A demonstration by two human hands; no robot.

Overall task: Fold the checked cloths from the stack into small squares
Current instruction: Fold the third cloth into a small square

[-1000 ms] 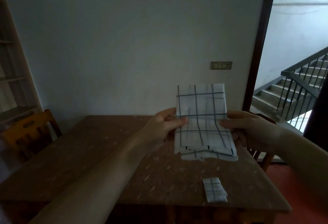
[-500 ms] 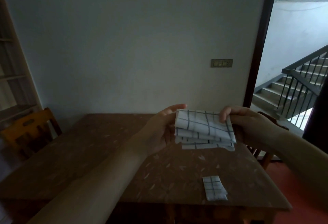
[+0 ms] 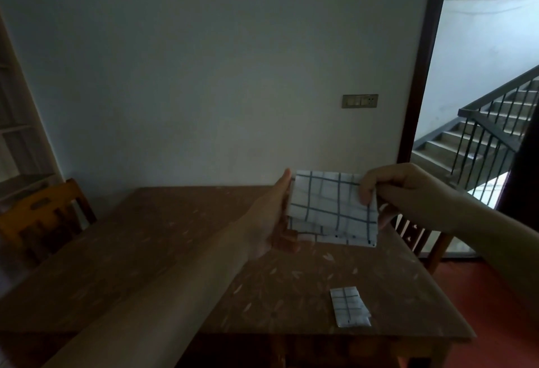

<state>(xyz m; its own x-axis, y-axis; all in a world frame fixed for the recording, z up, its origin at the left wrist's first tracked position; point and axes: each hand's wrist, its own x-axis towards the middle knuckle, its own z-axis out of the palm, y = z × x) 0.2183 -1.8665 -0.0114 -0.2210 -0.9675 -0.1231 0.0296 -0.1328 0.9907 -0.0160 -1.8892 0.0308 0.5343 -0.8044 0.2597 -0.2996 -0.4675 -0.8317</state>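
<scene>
Over a brown wooden table (image 3: 145,251), the left hand (image 3: 274,218) and right hand (image 3: 402,192) pinch opposite edges of a half-folded checked cloth (image 3: 332,207), held in the air. Loose lower layers could slip crooked if either pinch slackens.

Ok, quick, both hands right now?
Left hand: holding the checked cloth's left edge.
Right hand: pinching its right edge.

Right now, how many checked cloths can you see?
2. One checked cloth is held above the table between the left hand and right hand. A small folded cloth lies near the table's front right.
</scene>
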